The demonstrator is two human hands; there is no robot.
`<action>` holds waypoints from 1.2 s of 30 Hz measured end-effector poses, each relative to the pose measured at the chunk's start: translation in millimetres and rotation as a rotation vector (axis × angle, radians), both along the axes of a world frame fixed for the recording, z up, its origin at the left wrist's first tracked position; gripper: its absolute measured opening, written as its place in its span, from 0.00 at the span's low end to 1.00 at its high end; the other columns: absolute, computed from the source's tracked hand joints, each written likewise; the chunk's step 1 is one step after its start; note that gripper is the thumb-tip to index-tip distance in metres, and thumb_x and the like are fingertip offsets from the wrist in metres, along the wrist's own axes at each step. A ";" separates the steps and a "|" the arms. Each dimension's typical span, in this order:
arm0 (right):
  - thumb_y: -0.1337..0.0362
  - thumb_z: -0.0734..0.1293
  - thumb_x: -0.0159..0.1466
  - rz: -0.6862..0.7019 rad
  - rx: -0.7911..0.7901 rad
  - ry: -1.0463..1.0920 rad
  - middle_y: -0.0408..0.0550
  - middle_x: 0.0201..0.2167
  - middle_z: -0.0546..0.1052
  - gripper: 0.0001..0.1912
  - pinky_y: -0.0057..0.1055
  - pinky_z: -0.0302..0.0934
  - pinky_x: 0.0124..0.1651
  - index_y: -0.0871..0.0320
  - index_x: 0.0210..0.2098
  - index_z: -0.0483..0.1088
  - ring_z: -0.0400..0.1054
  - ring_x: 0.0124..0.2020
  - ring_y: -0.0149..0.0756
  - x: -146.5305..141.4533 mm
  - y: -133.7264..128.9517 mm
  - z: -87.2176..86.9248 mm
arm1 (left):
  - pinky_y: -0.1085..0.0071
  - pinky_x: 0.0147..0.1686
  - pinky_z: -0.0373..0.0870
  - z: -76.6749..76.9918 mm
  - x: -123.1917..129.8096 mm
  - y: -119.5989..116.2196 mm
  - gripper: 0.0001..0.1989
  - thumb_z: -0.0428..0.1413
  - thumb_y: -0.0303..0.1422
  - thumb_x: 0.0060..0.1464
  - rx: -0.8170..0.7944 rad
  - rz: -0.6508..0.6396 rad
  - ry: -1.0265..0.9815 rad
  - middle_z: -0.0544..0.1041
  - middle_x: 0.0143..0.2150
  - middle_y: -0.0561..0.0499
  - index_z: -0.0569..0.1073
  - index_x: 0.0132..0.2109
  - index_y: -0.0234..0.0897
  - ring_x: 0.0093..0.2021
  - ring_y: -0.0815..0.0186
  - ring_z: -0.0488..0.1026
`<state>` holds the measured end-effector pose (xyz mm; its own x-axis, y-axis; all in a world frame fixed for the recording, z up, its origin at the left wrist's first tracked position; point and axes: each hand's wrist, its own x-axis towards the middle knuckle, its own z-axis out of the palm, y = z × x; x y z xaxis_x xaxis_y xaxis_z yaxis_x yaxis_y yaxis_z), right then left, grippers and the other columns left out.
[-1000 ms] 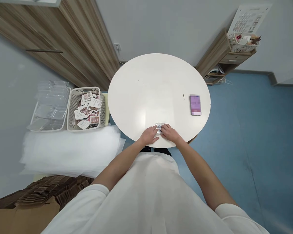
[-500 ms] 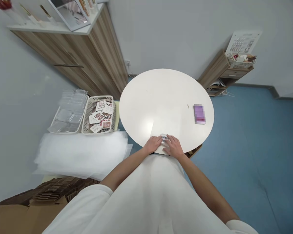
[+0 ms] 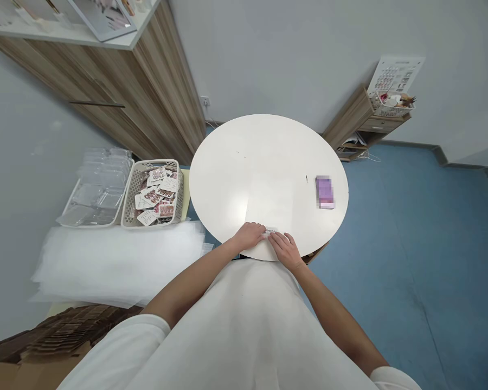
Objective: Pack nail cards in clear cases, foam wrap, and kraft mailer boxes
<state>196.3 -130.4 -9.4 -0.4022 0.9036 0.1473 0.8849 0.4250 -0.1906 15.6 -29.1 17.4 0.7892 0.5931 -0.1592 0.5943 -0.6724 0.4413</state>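
A small clear plastic packet [image 3: 270, 230] with a row of small dark shapes inside lies at the near edge of the white round table [image 3: 268, 162]. My left hand [image 3: 250, 235] grips its left end with fingers curled. From the right, my right hand [image 3: 285, 248] presses its fingers on the packet's near edge, thumb side hidden. Both hands rest low on the tabletop, close together. What the dark shapes are is too small to tell.
A purple pack [image 3: 324, 191] sits on the table's right side. At left stand a basket of nail-set cards [image 3: 124, 214], a bin of clear plastic cases [image 3: 101, 187] and stacked translucent sheets [image 3: 117, 265]. A wood-grain cabinet [image 3: 158, 81] rises behind.
My right hand's fingers have drawn together and down to the packet's near edge, covering more of it. The packet now looks narrower and tilted. The view has shifted slightly right.
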 end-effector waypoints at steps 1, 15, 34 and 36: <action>0.74 0.54 0.62 -0.008 0.000 0.017 0.50 0.52 0.68 0.22 0.44 0.53 0.55 0.53 0.52 0.61 0.61 0.53 0.39 1.7 4.2 -1.1 | 0.67 0.38 0.63 1.2 0.2 3.3 0.11 0.45 0.38 0.56 -0.025 -0.005 -0.003 0.73 0.39 0.49 0.67 0.42 0.40 0.40 0.63 0.69; 0.72 0.52 0.63 -0.126 -0.125 0.317 0.46 0.45 0.73 0.20 0.33 0.64 0.48 0.52 0.49 0.66 0.66 0.47 0.33 11.0 45.2 5.3 | 0.56 0.55 0.49 21.3 6.3 5.1 0.16 0.45 0.27 0.56 0.152 -0.056 -0.112 0.70 0.48 0.47 0.63 0.51 0.41 0.51 0.62 0.64; 0.66 0.56 0.61 -0.354 -0.475 0.526 0.48 0.41 0.73 0.13 0.39 0.62 0.43 0.55 0.44 0.66 0.66 0.42 0.39 27.4 73.5 -6.9 | 0.68 0.41 0.66 -15.7 29.3 52.0 0.11 0.47 0.31 0.53 -0.435 0.255 -0.001 0.74 0.44 0.51 0.68 0.44 0.38 0.43 0.64 0.69; 0.67 0.56 0.61 -0.341 -0.487 0.496 0.48 0.41 0.73 0.13 0.40 0.60 0.44 0.55 0.43 0.67 0.65 0.43 0.40 26.8 74.4 -10.6 | 0.65 0.41 0.66 -18.9 30.7 49.5 0.11 0.47 0.30 0.53 -0.415 0.257 0.067 0.73 0.44 0.51 0.68 0.43 0.39 0.44 0.62 0.69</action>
<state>223.0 -56.0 -20.0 -0.0806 0.9746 -0.2087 0.7140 -0.0897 -0.6943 46.3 20.5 -1.6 0.6057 0.6430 -0.4688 0.7542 -0.2761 0.5958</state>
